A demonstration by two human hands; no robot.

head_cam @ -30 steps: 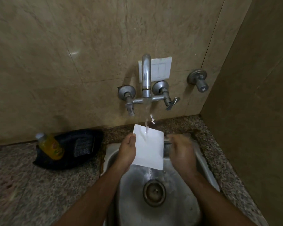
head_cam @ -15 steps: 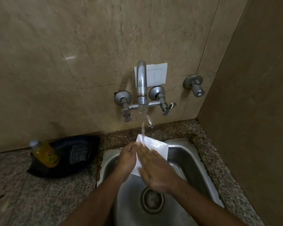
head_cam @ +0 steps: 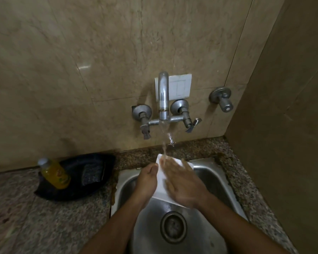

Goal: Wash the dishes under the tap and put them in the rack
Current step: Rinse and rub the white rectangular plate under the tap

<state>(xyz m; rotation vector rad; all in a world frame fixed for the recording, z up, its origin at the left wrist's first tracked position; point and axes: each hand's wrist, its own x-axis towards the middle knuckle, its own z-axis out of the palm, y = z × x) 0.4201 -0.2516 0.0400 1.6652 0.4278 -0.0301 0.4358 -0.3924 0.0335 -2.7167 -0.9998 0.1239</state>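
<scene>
**A:** Where's the plate just now?

**B:** The white square plate (head_cam: 162, 182) is over the steel sink (head_cam: 218, 180), tilted, its far edge right under the tap (head_cam: 163, 96). The stream (head_cam: 164, 142) lands on that far edge. The left hand (head_cam: 147, 180) grips the side away from the tap's lever handle; the right hand (head_cam: 182, 182) lies flat on the face, fingers straight, holding nothing — rubbing, I'd judge.

**A:** How to do this bit well?

**B:** Keep the tilt, so water runs down the face toward the drain (head_cam: 173, 227) below the tap. Sweep the flat palm into the corners and turn the plate for the back. Wet glaze is slippery — the gripping thumb should stay firm on the rim.

**A:** And the rack?

**B:** Not in view. Left of the tap there's only a dark tray (head_cam: 75, 182) with a yellow bottle (head_cam: 54, 174) and a scrubber (head_cam: 92, 174).
</scene>
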